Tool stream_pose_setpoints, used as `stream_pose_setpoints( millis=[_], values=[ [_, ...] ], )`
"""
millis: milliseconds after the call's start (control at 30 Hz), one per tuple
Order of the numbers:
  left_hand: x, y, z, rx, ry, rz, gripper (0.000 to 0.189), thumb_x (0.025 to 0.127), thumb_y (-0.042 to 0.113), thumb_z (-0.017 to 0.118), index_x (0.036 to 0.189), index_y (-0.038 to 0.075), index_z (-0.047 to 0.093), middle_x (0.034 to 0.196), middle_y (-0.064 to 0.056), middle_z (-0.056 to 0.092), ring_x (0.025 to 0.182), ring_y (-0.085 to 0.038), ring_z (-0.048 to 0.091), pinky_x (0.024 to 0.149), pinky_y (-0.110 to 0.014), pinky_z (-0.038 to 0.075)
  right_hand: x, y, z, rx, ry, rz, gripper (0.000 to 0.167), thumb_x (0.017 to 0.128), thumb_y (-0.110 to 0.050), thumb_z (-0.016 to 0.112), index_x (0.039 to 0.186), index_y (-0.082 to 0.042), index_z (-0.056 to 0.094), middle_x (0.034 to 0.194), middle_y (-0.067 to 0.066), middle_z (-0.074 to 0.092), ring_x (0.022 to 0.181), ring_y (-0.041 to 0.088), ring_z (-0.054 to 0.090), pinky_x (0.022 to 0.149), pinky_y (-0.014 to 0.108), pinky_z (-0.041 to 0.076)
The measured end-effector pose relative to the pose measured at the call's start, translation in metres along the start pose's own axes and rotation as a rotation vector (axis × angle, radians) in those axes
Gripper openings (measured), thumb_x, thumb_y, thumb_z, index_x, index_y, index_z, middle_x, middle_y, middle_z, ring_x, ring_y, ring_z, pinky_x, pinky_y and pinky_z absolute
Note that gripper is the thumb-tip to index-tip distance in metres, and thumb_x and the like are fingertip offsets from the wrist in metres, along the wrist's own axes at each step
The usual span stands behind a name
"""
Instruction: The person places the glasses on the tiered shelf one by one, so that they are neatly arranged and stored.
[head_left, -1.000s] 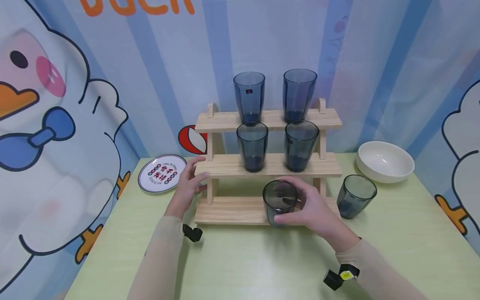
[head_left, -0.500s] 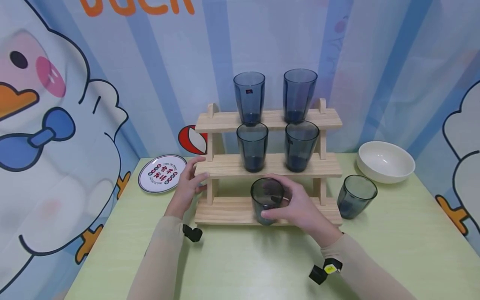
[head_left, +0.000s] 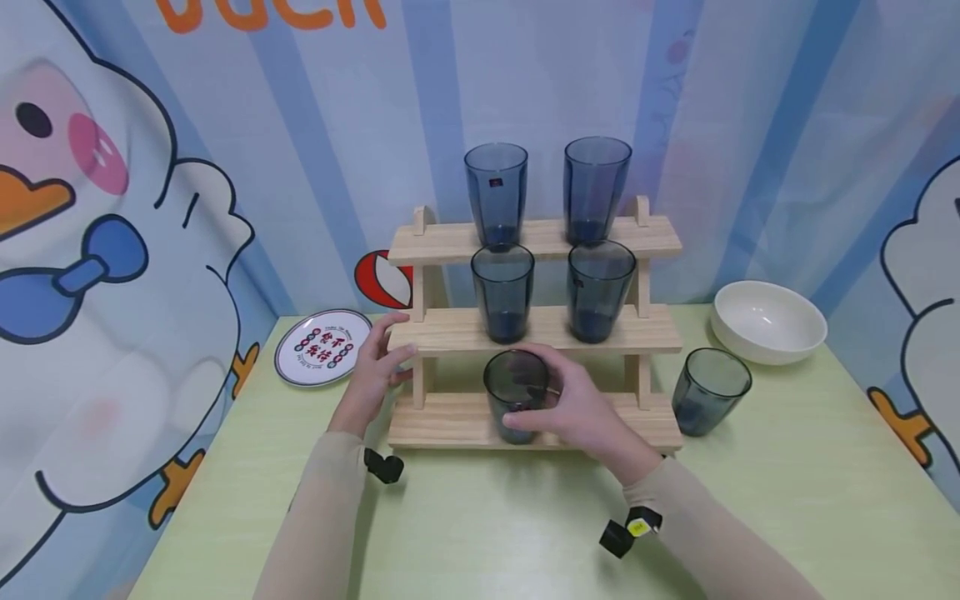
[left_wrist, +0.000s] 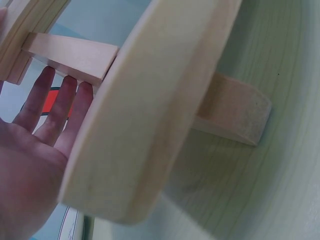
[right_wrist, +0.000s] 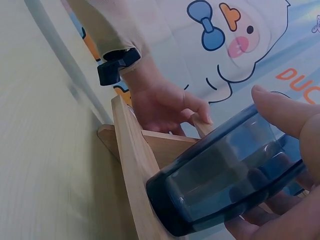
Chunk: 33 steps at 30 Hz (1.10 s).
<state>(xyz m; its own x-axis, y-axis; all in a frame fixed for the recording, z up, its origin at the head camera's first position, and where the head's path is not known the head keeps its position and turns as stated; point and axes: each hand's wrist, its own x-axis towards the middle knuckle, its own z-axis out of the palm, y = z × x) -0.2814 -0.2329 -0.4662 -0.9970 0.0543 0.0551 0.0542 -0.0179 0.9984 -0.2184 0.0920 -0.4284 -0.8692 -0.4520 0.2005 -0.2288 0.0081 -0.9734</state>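
My right hand (head_left: 581,412) grips a blue-grey drinking glass (head_left: 498,400), thumb in front and fingers behind. The right wrist view shows the glass (right_wrist: 215,185) with its base right at the lowest board's front edge. The wooden three-tier shelf (head_left: 442,423) stands on the table. My left hand (head_left: 375,367) holds the left end of its middle board, thumb in front and fingers behind. In the left wrist view, fingertips (left_wrist: 70,87) touch the upright. Two matching glasses stand on the top board and two on the middle board.
Right of the shelf, another blue-grey glass (head_left: 708,392) stands on the pale green table (head_left: 510,525). Behind it sits a white bowl (head_left: 768,325). A white plate (head_left: 318,354) with red lettering lies on the left. A printed duck curtain (head_left: 330,133) hangs behind.
My right hand has moved left with the glass along the front of the lowest board. The left hand has stayed on the shelf, and the other glasses have not moved.
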Motion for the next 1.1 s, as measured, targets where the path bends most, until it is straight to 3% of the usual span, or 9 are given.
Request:
stream_pose_setpoints(
  millis=[867,1100],
  values=[
    [0.0,-0.002,-0.001,0.018,0.002,0.002,0.056,0.102,0.016,0.065,0.153,0.021,0.043,0.156,-0.018,0.043,0.134,-0.036,0.049,0.108,-0.067,0.046,0.0,0.0,0.014,-0.145,0.069,-0.027,0.083,0.081,-0.012,0.091,0.151,-0.024,0.049,0.142,0.009,0.057,0.123,0.029,0.062,0.093,0.037,0.058],
    [0.001,-0.003,-0.001,0.018,0.005,0.004,0.053,0.102,0.016,0.065,0.151,0.024,0.045,0.155,-0.017,0.044,0.133,-0.035,0.049,0.108,-0.066,0.046,-0.002,0.0,0.014,-0.18,0.077,-0.026,0.085,0.08,-0.016,0.092,0.152,-0.023,0.048,0.144,0.009,0.057,0.126,0.03,0.06,0.098,0.046,0.055]
  ],
)
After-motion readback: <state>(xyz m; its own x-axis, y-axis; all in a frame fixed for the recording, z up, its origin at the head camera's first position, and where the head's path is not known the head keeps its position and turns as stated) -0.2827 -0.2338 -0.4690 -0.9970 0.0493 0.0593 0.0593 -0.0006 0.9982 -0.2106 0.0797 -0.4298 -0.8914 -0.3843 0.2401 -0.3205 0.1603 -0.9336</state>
